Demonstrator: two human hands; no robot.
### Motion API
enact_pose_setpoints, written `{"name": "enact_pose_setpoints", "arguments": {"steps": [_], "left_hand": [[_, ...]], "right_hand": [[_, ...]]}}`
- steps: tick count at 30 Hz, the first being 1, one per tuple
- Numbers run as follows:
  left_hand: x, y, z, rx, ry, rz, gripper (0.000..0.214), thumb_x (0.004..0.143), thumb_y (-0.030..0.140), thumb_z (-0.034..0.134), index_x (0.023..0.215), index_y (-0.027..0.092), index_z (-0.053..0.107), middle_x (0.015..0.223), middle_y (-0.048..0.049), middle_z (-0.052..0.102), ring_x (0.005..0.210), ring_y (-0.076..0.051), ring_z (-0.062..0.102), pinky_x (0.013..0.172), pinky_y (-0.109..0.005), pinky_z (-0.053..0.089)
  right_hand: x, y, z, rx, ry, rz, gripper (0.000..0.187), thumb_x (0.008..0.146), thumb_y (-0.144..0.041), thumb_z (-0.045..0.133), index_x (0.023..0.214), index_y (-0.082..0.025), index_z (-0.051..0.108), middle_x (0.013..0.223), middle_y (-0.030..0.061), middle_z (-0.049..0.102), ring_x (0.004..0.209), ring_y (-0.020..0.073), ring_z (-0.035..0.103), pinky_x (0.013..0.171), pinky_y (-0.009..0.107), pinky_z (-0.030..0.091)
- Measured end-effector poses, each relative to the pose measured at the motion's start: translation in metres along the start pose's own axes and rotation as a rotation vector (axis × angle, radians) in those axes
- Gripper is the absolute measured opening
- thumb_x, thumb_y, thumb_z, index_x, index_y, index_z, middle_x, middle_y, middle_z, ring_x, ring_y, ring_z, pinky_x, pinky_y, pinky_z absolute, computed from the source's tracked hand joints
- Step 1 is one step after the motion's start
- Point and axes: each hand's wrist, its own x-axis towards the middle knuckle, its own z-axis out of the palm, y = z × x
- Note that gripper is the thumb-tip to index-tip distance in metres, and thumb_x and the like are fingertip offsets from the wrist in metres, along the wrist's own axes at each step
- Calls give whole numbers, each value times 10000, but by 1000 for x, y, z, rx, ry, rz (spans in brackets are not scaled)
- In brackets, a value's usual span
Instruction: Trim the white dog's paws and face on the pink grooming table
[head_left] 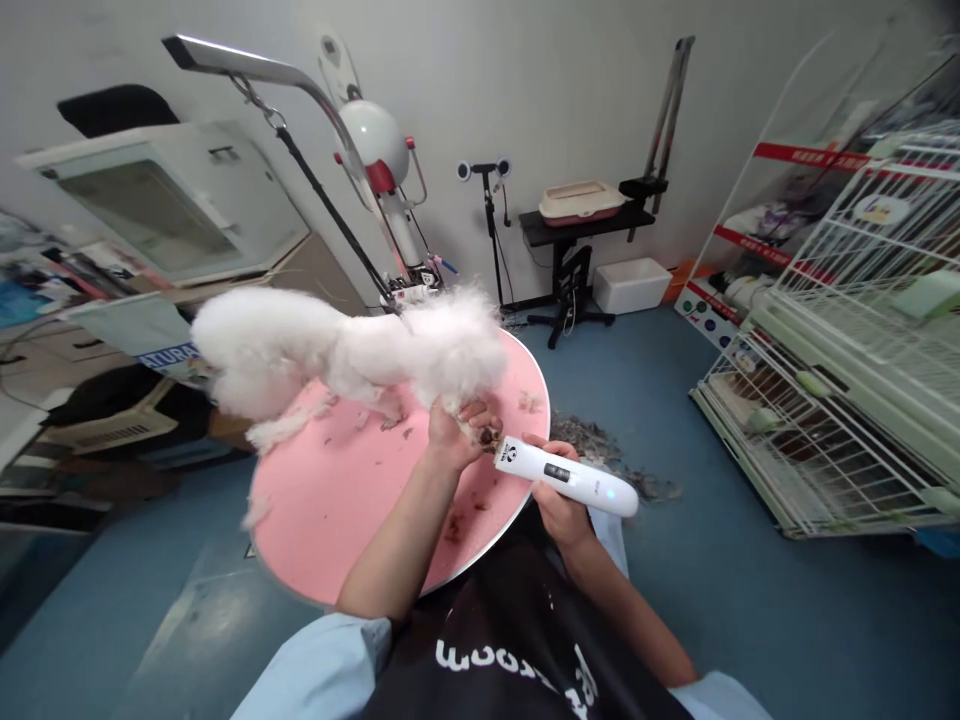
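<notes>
A small fluffy white dog (352,355) stands on a round pink grooming table (352,500), its head to the left. My left hand (455,432) is closed round the dog's raised rear paw (486,436), pads turned up. My right hand (559,505) grips a white electric clipper (574,477), whose head touches the paw pads. Small tufts of cut hair lie scattered on the pink top.
A grooming arm (315,110) with a leash rises behind the dog, beside a stand dryer (382,160). White wire cages (847,370) fill the right side. A black table (577,225) with a tray stands at the back wall. Cut hair (600,450) lies on the blue floor.
</notes>
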Motion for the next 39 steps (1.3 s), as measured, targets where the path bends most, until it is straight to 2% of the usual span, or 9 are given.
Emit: {"name": "enact_pose_setpoints", "arguments": {"steps": [7,11,14,17,19,23,27,33,39], "left_hand": [[1,2,-1,54,44,-34,387,810,320,409,469,201,271,428,10,307,428,-128,425,512,-290,455],[5,1,3,19,85,36,352,801,256,412,479,192,285,423,36,281,386,-89,328,606,-311,507],[9,1,4,31,92,28,334,793,220,403,481,194,285,422,38,274,387,-86,304,680,-330,529],[11,3,3,48,89,42,363,811,243,385,472,201,263,419,34,271,387,-88,286,740,-358,541],[11,5,2,62,89,51,378,826,266,373,469,204,264,416,34,267,385,-90,276,764,-382,546],[10,6,-1,80,98,61,407,847,323,377,469,210,273,414,38,255,386,-94,267,797,-402,549],[9,5,-6,79,96,81,454,847,389,426,466,207,258,431,39,259,401,-91,270,860,-416,531],[7,8,-6,63,146,22,494,845,400,456,448,205,237,442,35,228,418,-99,299,874,-436,514],[8,7,-10,20,99,48,482,856,432,457,455,198,327,436,35,278,407,-95,308,912,-467,503]], "right_hand": [[8,-11,4,-121,-70,-36,342,763,-302,699,1049,-297,512,1207,30,620,1119,230,600,962,413,481],[17,-19,6,-170,-134,4,327,739,-265,719,1001,-293,524,1185,24,629,1107,233,610,956,408,482],[26,-20,4,-181,-119,1,341,720,-266,741,988,-296,532,1143,17,646,1079,231,619,951,407,479],[37,-14,2,-133,-151,86,361,697,-311,763,986,-284,547,1134,34,654,1070,249,620,937,425,484],[44,-5,1,6,-162,177,410,660,-390,782,979,-274,553,1112,45,666,1063,272,624,923,453,494],[50,13,1,291,-34,265,453,625,-444,782,979,-275,554,1021,24,693,983,259,651,887,466,519],[45,21,2,211,31,208,408,611,-357,781,945,-260,568,977,16,685,896,223,646,828,405,535],[40,31,7,357,127,389,426,607,-420,755,956,-263,567,946,15,698,783,210,653,628,343,538],[34,31,12,374,103,441,356,700,-465,716,969,-266,596,942,16,706,609,140,581,533,285,486]]}}
